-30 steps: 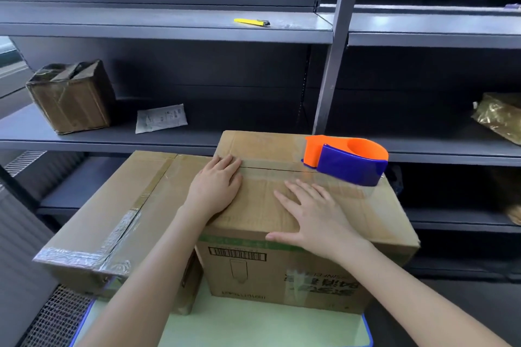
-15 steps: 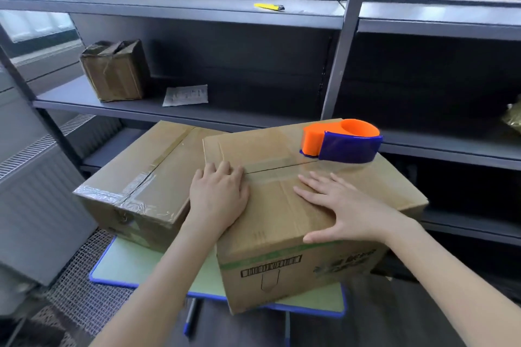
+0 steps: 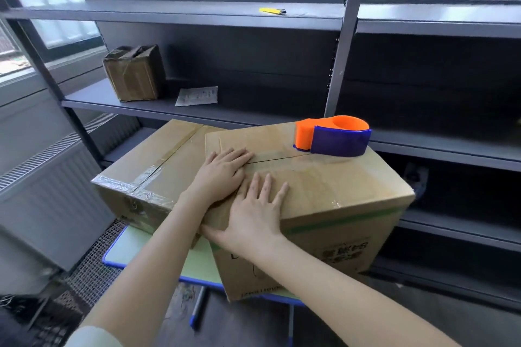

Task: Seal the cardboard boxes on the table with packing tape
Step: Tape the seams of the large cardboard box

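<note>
A tall cardboard box (image 3: pixel 332 189) stands on the small green table (image 3: pixel 141 251), clear tape running along its top seam. My left hand (image 3: pixel 222 169) lies flat on the near-left part of the top, fingers straight over the seam. Just right of it, my right hand (image 3: pixel 253 211) presses flat near the box's front edge, thumb on the front face. An orange and blue tape dispenser (image 3: pixel 332 135) sits on the far right of the box top, apart from both hands. A lower taped box (image 3: pixel 146 175) lies to the left, touching the tall one.
Grey metal shelving (image 3: pixel 197 15) stands behind the table. On it are a small taped box (image 3: pixel 134 73), a paper packet (image 3: pixel 197 96) and a yellow utility knife (image 3: pixel 272 11). A radiator (image 3: pixel 50 177) is at the left, a mesh grate on the floor below.
My right hand has slid left along the box top toward my left hand and the front edge. The view has swung, so the box looks turned. The dispenser stays put.
</note>
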Tool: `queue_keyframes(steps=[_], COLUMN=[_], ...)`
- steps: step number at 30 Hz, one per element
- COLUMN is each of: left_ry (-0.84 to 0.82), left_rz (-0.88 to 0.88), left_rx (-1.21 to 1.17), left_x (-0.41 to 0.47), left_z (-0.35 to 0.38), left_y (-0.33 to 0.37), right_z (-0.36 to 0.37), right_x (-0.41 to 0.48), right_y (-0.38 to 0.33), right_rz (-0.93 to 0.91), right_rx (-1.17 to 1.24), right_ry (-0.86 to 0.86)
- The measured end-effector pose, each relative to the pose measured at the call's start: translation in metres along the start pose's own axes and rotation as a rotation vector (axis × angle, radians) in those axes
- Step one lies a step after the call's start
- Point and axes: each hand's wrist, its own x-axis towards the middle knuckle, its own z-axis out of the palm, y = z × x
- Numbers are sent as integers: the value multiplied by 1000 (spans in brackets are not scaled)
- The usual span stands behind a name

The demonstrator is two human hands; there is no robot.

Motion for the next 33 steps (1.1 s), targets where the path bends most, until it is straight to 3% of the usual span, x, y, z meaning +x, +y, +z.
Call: queue_keyframes(steps=[4, 14, 18, 25, 33], left_ry=[41, 99, 139, 176, 287], left_rz=[6, -149, -128, 84, 174], left_rx=[34, 282, 409, 391, 130], left_x=[-10, -53, -66, -58, -52], left_z=[1, 7, 5, 4, 19], left_y=[-1, 31, 43, 43, 44], right_z=[3, -12, -25, -45, -23], right_x=[-10, -37, -42, -37, -19], right_y=[5, 57, 101, 137, 95], right_rz=[-44, -347, -485, -263, -197], right_rx=[-2, -21, -23, 87, -11], right_ry=[46, -99, -147, -300, -147])
